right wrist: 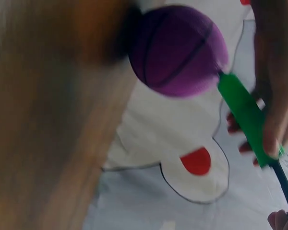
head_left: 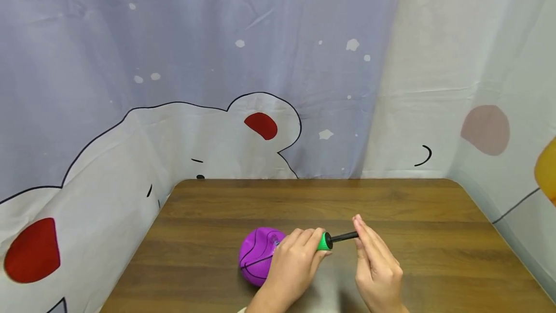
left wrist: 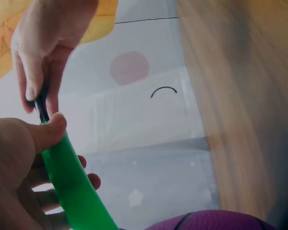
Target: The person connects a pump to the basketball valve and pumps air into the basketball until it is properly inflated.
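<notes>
A purple ball (head_left: 255, 257) with black lines sits on the wooden table, left of my hands. A green hand pump (left wrist: 77, 184) points its narrow end at the ball; in the right wrist view that end meets the side of the ball (right wrist: 182, 52). My left hand (head_left: 293, 263) grips the pump's green barrel, thumb near its black end cap. From that cap sticks out a black rod (head_left: 345, 237), partly drawn out. My right hand (head_left: 379, 268) holds the handle at the rod's far end, which its fingers mostly hide in the head view.
The brown wooden table (head_left: 208, 206) has rounded far corners. Behind it hangs a printed curtain (head_left: 195, 62) with white bear shapes and red patches, and more printed cloth (head_left: 517, 76) runs along the right side.
</notes>
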`<state>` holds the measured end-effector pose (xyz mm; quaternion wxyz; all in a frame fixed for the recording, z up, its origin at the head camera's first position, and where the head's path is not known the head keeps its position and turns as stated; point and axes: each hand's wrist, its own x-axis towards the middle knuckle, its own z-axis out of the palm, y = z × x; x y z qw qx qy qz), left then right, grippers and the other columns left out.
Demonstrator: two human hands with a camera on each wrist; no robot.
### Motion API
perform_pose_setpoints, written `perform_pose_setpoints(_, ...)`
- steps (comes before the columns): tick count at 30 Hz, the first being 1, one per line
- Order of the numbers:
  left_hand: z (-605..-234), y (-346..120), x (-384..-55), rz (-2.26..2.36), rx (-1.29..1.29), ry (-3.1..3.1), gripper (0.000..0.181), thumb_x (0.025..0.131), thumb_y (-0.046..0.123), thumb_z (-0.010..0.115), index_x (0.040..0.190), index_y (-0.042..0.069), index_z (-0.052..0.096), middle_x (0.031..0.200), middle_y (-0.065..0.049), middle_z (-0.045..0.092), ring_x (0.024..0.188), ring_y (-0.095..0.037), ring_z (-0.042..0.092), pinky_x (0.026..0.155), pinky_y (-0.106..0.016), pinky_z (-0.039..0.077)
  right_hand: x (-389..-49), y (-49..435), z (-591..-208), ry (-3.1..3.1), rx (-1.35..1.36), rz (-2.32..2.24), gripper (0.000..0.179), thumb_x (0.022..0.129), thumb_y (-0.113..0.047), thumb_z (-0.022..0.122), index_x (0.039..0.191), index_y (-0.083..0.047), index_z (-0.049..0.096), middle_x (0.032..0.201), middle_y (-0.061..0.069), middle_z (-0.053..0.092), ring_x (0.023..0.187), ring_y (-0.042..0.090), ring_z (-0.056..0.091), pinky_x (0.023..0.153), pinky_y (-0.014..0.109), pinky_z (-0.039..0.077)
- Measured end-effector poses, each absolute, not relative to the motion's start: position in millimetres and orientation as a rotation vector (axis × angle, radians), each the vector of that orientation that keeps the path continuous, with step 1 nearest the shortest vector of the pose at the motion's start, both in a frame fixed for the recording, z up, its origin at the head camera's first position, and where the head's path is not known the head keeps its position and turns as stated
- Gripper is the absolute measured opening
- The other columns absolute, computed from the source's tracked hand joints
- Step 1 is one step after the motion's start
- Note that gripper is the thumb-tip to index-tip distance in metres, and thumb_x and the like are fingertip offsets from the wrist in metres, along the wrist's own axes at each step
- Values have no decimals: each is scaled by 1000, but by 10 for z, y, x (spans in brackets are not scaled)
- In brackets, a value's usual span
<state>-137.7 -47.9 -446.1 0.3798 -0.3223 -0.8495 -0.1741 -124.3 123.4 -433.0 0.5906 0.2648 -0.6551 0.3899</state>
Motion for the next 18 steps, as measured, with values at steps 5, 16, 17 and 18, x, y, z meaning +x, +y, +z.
perform_pose_setpoints(5,-4478,-436,-1359,-457,-850,-2156,37,87,32,78,115,8,70,101,1,73,79,-12,64,72,-24,56,-1246,1066,-4435,-1516,660,938,27,102,-4,56,107,20,68,115,28,70,115,26,68,101,23,50)
perform_pose_setpoints(16,-4473,-469,-1367,-460,-874,-2133,36,92,38,70,118,14,68,102,6,72,80,-8,63,70,-19,55,-1281,1184,-4322,-1463,756,885,27,102,-4,57,105,20,68,108,29,71,112,25,70,100,24,52)
perform_pose_setpoints(17,-4475,-476,-1379,-457,-873,-2121,36,91,38,70,118,15,67,101,7,72,79,-8,63,69,-19,55,-1281,1217,-4289,-1462,742,879,27,102,-4,57,105,20,68,108,28,72,110,25,71,100,24,52)
perform_pose_setpoints(18,-4473,-486,-1383,-457,-866,-2124,36,91,39,70,118,16,67,100,7,72,79,-8,62,69,-19,55,-1277,1250,-4254,-1458,724,877,26,101,-4,58,105,19,69,108,28,72,108,27,71,99,24,52)
